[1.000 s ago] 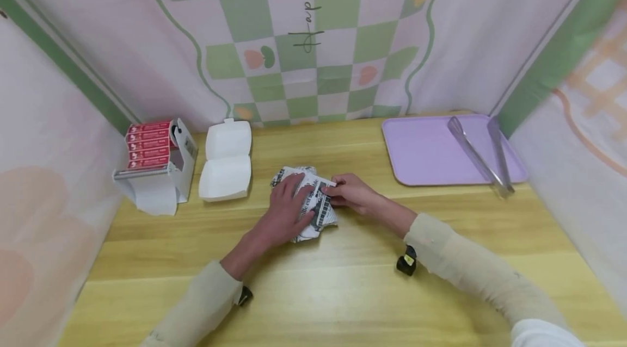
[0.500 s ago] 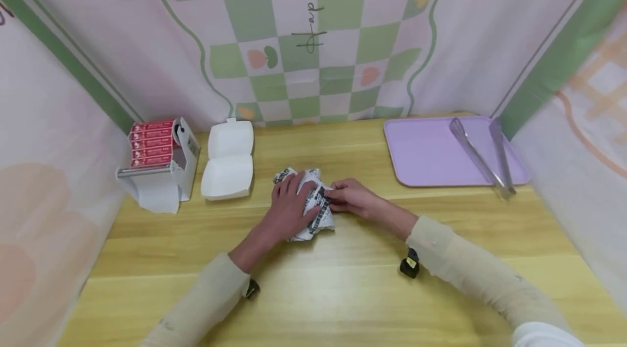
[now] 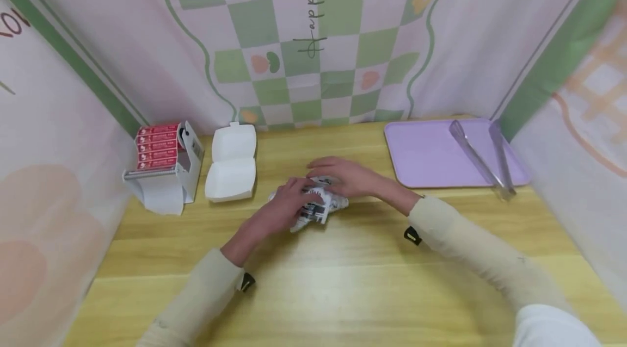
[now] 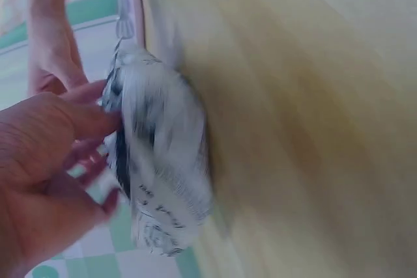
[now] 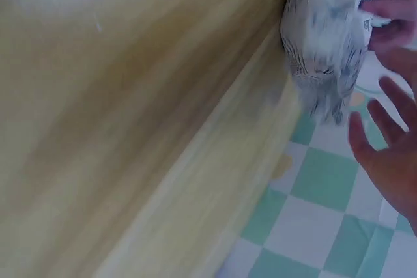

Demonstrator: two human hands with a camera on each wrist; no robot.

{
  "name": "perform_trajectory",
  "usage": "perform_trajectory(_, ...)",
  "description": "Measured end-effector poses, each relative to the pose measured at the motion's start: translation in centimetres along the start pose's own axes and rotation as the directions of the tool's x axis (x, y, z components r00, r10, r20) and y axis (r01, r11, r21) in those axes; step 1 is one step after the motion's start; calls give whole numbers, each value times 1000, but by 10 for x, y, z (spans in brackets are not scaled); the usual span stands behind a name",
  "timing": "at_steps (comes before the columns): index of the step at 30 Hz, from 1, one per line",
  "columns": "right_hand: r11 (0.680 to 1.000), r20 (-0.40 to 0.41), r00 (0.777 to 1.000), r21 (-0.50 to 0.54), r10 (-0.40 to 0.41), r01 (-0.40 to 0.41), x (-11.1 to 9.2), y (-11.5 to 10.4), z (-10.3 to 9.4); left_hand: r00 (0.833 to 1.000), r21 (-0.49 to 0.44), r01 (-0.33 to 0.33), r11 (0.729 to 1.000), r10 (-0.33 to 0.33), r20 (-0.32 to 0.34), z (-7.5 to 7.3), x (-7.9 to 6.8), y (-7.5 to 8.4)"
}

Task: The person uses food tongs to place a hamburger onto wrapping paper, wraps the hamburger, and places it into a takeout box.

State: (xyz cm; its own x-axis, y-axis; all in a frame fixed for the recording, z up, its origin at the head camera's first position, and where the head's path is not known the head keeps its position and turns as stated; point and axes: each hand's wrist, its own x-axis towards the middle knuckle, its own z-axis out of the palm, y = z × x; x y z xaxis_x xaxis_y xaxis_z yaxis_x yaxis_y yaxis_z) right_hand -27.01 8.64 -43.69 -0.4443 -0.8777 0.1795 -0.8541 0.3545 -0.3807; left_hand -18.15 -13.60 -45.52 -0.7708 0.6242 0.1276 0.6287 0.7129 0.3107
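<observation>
A bundle wrapped in newsprint-patterned paper [image 3: 313, 211] lies on the wooden table between both hands, its contents hidden. From the left, my left hand [image 3: 286, 205] reaches over it, fingertips resting on the paper's upper face. In the left wrist view, the left hand's thumb and fingers [image 4: 98, 122] stand apart, touching the wrapped bundle [image 4: 166, 148] rather than closing round it. My right hand [image 3: 350, 177] hovers at the bundle's far right side. Its fingers are spread and hold nothing in the right wrist view, where the right hand [image 5: 394, 141] sits beside the bundle's crumpled end [image 5: 326, 89].
At the back left stand a dispenser with a red-and-white label roll [image 3: 159, 148] and an open white clamshell box [image 3: 232, 178]. A lilac tray [image 3: 421, 154] at the back right bears metal tongs [image 3: 477, 156]. A checked curtain [image 3: 338, 42] hangs behind the table [image 3: 333, 292].
My right hand has let go of the paper's right edge and moved up and over the far side, fingers spreading. The bundle has turned and looks more compact, with the left hand still on it.
</observation>
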Motion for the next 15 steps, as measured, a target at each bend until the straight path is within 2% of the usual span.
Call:
perform_trajectory(3, 999, 124, 991, -13, -41, 43, 5, 0, 5, 992, 36, -95, 995, 97, -75, 4, -3, -4)
perform_trajectory(5, 998, 159, 986, -18, -54, 57, 6, -1, 8, 988, 51, -98, 994, 103, -112, 3, -10, -7)
perform_trajectory(8, 984, 161, 978, -95, -132, 149, 5, -4, 9, 989, 29, -31, 999, 35, -146, -15, -30, -15)
perform_trajectory(10, 958, 159, 969, -187, -189, 218, 8, -8, 9, 978, -12, 69, 998, -70, -194, -36, -53, -29)
perform_trajectory(11, 943, 157, 964, -225, -214, 246, 8, -9, 9, 963, -40, 117, 992, -124, -239, -47, -66, -37)
perform_trajectory(12, 928, 163, 961, -264, -224, 261, 9, -11, 9, 939, -67, 169, 983, -181, -291, -56, -80, -46)
perform_trajectory(13, 916, 169, 959, -297, -228, 270, 8, -11, 9, 902, -86, 228, 970, -244, -356, -64, -94, -55)
perform_trajectory(14, 908, 171, 958, -317, -230, 275, 7, -12, 8, 851, -137, 283, 949, -315, -421, -71, -109, -64)
perform_trajectory(15, 904, 171, 958, -328, -229, 275, 5, -12, 8, 784, -186, 353, 917, -398, -475, -76, -124, -73)
